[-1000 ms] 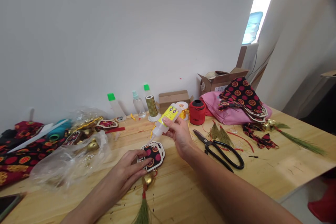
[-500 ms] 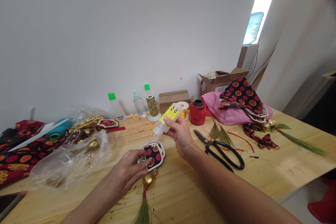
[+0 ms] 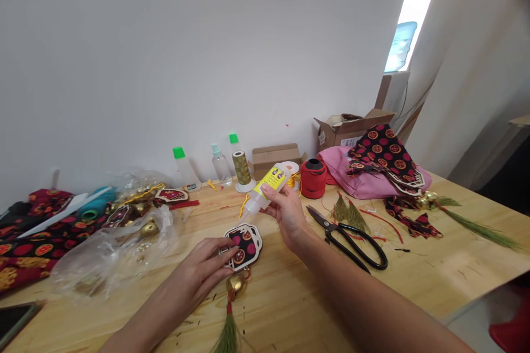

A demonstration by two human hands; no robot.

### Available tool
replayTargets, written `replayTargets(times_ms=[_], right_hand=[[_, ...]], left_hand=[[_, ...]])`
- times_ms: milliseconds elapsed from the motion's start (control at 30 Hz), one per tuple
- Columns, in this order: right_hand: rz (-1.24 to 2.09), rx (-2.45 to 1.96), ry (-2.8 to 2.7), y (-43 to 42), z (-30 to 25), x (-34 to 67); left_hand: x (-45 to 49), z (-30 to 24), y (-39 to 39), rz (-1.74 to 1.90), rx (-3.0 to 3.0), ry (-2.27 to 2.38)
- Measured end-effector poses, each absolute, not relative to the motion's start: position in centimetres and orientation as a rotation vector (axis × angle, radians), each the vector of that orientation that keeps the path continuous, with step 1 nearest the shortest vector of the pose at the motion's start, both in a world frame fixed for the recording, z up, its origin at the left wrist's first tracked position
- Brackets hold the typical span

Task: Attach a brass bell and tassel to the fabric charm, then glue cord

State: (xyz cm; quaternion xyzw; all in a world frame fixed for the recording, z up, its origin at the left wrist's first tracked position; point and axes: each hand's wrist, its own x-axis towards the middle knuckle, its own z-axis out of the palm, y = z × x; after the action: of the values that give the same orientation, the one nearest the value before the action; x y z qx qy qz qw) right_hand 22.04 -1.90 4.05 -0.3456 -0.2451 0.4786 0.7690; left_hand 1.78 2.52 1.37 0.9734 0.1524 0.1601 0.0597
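My right hand (image 3: pixel 285 210) is closed around a glue bottle (image 3: pixel 270 183) with a yellow label. The bottle is tilted, its nozzle pointing down at the top edge of a patterned pendant (image 3: pixel 247 249) with a pale border. Whether the tip touches the pendant I cannot tell. My left hand (image 3: pixel 207 265) lies with its fingers stretched flat over the pendant's left side, partly hiding it. Below the pendant hang a gold bell (image 3: pixel 236 285) and a green tassel (image 3: pixel 226 333), both lying on the table.
Black-handled scissors (image 3: pixel 348 237) lie right of my right hand, near two green tassels (image 3: pixel 348 213). A red thread spool (image 3: pixel 313 178) and an olive spool (image 3: pixel 242 169) stand behind. At left are a clear plastic bag (image 3: pixel 120 248) and patterned cloth (image 3: pixel 49 237). A cardboard box (image 3: pixel 351 129) stands back right.
The whole view has shifted very slightly. Both hands, the glue bottle and the pendant keep almost the same positions relative to one another.
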Motion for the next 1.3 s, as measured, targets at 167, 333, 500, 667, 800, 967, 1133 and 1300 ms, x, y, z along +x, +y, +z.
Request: replayTargets(times_ms=[167,333,500,667,800,967,1133,1300], right_hand=[[1.038,-0.748,-0.53,-1.9,4.1,22.0],[1.04,-0.742,-0.542,-1.9,4.0,22.1],[1.04,-0.739,-0.543,-1.9,3.9,22.1],[1.037,-0.742,-0.54,-1.9,4.0,22.1],[1.046,-0.734,-0.534,-1.9,4.1,22.1],[1.046,-0.748,-0.526,-1.9,4.2,22.1],[1.037,-0.736,-0.538,-1.9,4.2,22.1],[1.042,-0.742,-0.539,-1.9,4.1,22.2]], left_hand=[[1.9,1.4,2.1,0.533,2.904,0.489],[1.9,1.1,2.1,0.562,2.884,0.464],[1.9,1.1,2.2,0.56,2.896,0.474],[1.9,1.1,2.1,0.562,2.902,0.467],[1.8,1.0,2.2,0.579,2.908,0.458],[1.8,1.3,2.2,0.559,2.903,0.458],[1.7,2.2,1.9,0.422,2.956,0.493],[1.8,2.5,1.8,0.403,2.971,0.481]])
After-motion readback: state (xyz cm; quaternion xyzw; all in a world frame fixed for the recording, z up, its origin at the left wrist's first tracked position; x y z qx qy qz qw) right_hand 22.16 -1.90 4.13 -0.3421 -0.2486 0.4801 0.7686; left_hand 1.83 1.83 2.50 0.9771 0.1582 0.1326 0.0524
